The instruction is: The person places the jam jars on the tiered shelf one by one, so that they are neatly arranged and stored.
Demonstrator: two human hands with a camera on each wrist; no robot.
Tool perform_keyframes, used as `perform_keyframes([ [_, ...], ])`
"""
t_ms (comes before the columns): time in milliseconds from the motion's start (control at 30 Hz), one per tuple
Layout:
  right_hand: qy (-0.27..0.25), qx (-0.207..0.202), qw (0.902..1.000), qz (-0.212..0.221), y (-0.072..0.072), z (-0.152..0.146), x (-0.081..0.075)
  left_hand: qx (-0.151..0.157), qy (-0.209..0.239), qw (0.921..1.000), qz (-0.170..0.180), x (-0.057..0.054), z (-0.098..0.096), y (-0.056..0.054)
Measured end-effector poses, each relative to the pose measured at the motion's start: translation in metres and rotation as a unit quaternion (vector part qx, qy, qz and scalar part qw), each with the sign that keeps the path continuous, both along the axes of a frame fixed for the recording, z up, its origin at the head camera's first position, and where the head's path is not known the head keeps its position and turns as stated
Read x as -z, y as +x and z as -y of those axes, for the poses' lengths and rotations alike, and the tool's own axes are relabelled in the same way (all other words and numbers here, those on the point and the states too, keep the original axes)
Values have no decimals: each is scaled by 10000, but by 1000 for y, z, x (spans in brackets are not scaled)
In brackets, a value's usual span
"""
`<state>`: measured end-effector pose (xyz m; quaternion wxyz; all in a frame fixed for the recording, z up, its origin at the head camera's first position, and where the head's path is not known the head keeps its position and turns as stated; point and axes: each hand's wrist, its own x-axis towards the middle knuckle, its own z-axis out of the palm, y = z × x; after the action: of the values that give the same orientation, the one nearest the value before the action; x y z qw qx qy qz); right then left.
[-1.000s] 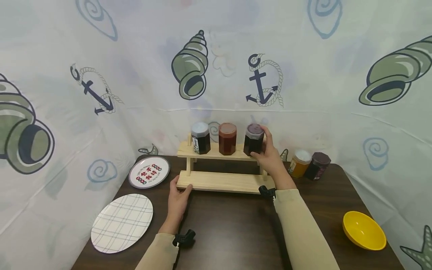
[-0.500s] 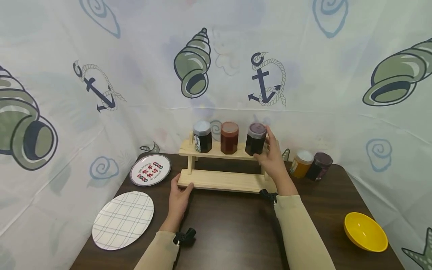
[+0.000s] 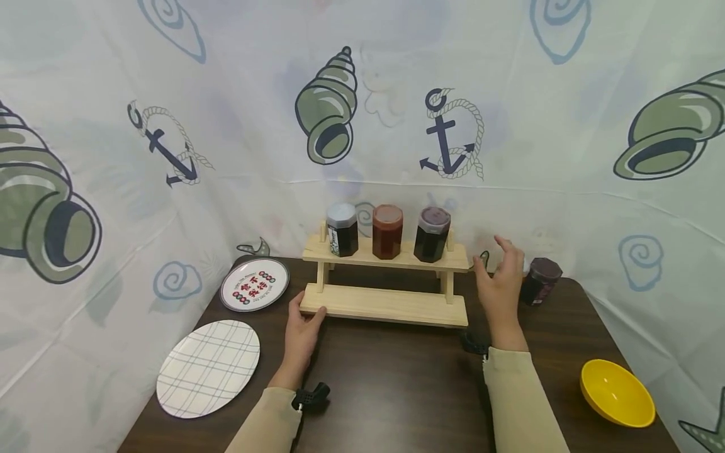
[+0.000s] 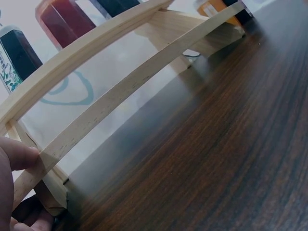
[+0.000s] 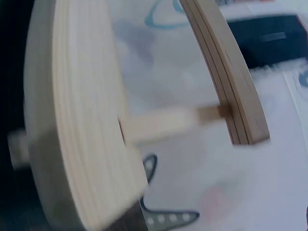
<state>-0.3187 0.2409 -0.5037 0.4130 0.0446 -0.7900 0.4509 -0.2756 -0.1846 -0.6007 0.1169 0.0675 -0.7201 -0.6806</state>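
The left hand [image 3: 302, 333] pinches the front corner of the wooden rack [image 3: 382, 302] at the rack's 8 o'clock, thumb on top. At its 3 o'clock, the right hand [image 3: 501, 283] is spread, thumb apart from the bent fingers, touching nothing. Upright along the upper shelf, from the 9 o'clock end, stand a white-lidded jar [image 3: 343, 236] filled nearly black, a red-brown jar [image 3: 387, 233] and a purple-lidded jar [image 3: 432, 234], also dark inside. Farther toward 3 o'clock are an orange jar [image 4: 214, 7], mostly hidden behind the hand in the head view, and a dark purple jar [image 3: 540, 281]. A yellow bowl [image 3: 617, 393] sits at 4 o'clock, a checked plate [image 3: 207, 369] at 8, a red-lettered plate [image 3: 255, 285] at 9. Beneath is a dark wood-grain table [image 3: 391, 390]; toward 12 hangs a pale cloth [image 3: 249, 126] with shells and anchors.
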Motion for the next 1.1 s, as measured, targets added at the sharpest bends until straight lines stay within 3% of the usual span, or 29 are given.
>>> perform_keyframes([
  [200,-268,584,9979,-89,11,-39,10,59,-9,10000,39,0,0,1],
  [433,-738,1159,9904,159,21,-74,48,19,-116,9999,69,1,1,3],
  [633,-1251,949,9869,370,17,-91,69,70,-62,10000,12,1,0,0],
  [967,-1384,671,9849,800,19,-100,80,0,-180,9998,29,0,-1,-1],
  [1100,-1458,670,9785,1298,20,-101,81,8,-153,9999,6,0,-1,-1],
])
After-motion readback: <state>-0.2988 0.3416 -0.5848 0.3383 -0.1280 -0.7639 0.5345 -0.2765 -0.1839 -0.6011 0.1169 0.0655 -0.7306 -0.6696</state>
